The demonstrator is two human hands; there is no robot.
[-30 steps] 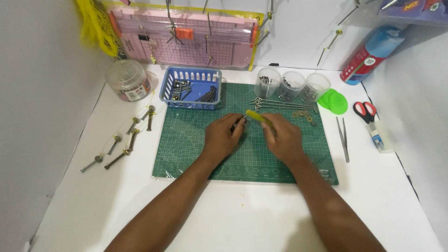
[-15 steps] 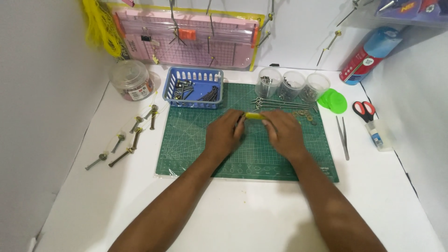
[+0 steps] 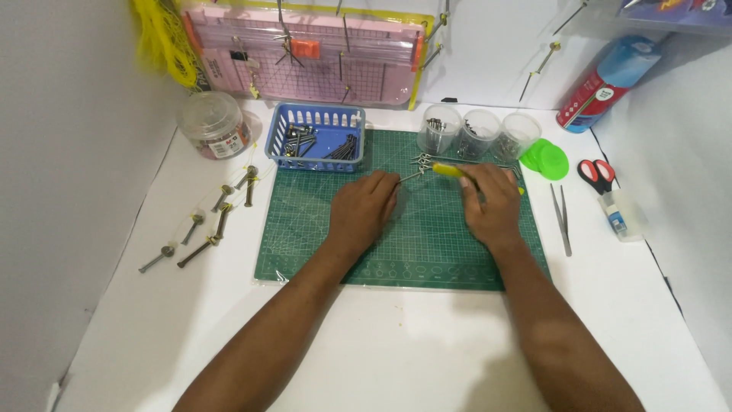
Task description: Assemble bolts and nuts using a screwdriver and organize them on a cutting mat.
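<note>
Between both hands, screwdriver (image 3: 450,171) pointing left

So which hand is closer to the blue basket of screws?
Left. The left hand sits just below the blue basket on the green mat; the right hand, holding a yellow-handled tool, is farther right.

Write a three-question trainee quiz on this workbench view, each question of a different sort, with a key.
1. True or false: the right hand holds a yellow-handled tool.
2. Which lies right of the green cutting mat? A) blue basket B) tweezers C) lidded jar
3. Fill in: the left hand rests on the ____.

Key
1. True.
2. B: the tweezers; the blue basket and lidded jar are to the left.
3. Green cutting mat.
</note>
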